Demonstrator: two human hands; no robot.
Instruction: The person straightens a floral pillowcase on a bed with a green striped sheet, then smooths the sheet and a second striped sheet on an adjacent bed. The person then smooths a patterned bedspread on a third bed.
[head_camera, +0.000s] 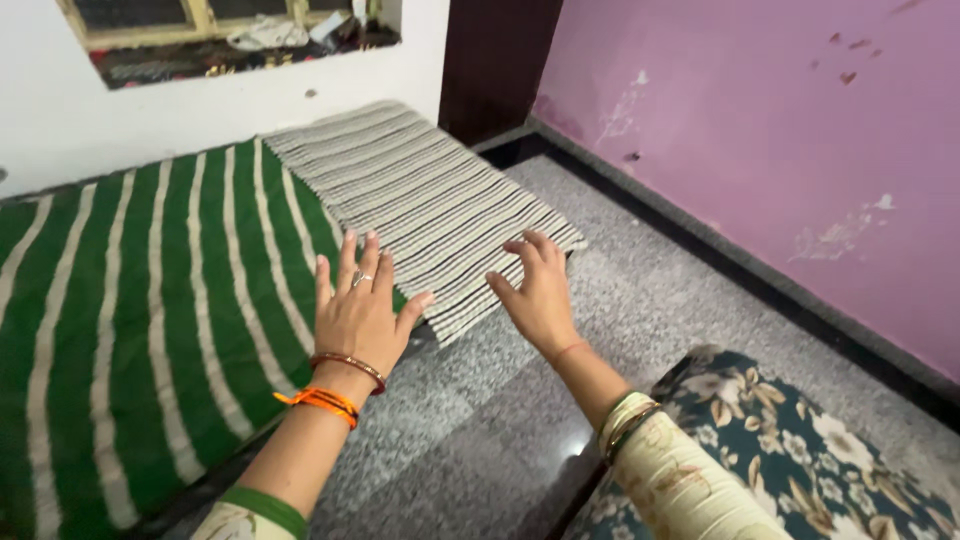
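My left hand (358, 308) is stretched out flat, fingers spread, over the near corner of a grey-and-white striped mat (430, 200) where it overlaps a green mat with pale stripes (150, 320). It wears a ring, a bangle and orange thread at the wrist. My right hand (538, 290) hovers with fingers curled and apart just above the striped mat's front edge, holding nothing. Whether either hand touches the mat I cannot tell.
Speckled grey stone floor (640, 300) runs to the right, bounded by a dark skirting and a pink wall (780, 130). A white wall with a window ledge (230, 50) stands behind the mats. Floral dark-green fabric (790, 450) lies at the lower right.
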